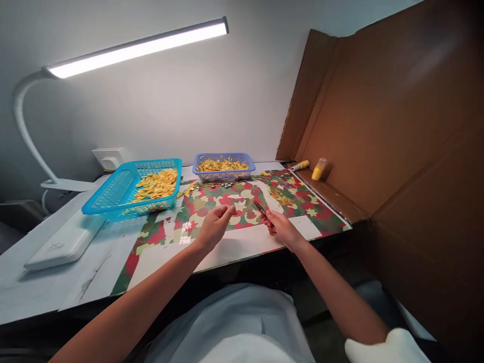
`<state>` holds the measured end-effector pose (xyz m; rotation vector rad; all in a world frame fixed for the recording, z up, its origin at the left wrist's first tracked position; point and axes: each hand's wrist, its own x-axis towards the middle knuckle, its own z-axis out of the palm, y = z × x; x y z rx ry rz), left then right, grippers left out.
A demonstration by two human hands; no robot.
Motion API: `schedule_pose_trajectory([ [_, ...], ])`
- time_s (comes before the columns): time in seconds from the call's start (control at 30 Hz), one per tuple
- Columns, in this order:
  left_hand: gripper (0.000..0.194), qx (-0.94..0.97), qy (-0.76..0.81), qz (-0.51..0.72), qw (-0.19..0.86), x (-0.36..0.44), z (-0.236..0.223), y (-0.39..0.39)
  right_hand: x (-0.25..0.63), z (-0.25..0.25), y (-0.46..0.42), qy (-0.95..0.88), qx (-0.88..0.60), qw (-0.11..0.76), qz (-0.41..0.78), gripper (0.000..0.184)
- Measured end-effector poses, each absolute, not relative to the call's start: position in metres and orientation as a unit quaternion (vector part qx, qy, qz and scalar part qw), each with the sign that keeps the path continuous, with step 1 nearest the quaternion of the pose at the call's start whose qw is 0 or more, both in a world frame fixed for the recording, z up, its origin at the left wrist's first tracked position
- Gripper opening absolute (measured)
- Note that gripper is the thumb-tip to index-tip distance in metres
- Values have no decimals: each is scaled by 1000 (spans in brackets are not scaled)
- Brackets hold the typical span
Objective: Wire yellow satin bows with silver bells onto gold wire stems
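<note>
Over the patterned mat (212,198), my left hand (216,223) is closed, with thumb and forefinger pinched together. Whatever lies between those fingertips is too small or hidden to name. To its right, my right hand (282,228) is wrapped round a pair of dark tweezers (259,207), whose tips point up and to the left. A small heap of thin golden pieces (282,197) lies on the mat just beyond the tweezers. Several small silvery round pieces (227,185) rest farther back, near a blue-purple basket (224,175) holding yellow-gold pieces.
A turquoise basket (96,201) with yellow pieces stands at the left, near a white case (66,242). Two yellow-filled containers, one upright bottle (319,169) and one lying tube (300,165), sit by the tall cardboard wall (397,116). A lit lamp (139,48) hangs above.
</note>
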<state>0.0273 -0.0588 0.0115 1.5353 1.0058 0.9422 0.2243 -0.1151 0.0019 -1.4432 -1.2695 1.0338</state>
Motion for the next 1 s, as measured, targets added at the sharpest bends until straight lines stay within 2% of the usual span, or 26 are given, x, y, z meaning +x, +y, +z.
schedule_pose_trajectory([
  [0.13,28,672,431,343,496,67,21,-44,233,-3,-130,-464,-561,510,458,49],
  [0.4,30,717,448,278,456,124,35,-25,257,-5,-115,-375,-552,575,473,41],
  [0.7,33,751,443,244,425,153,39,-20,272,-3,-102,-310,-537,618,483,40],
  [0.9,33,758,436,237,422,163,39,-17,279,-6,-98,-290,-522,628,499,28],
  [1.0,33,758,433,238,425,167,39,-16,281,-6,-98,-281,-509,636,508,29],
])
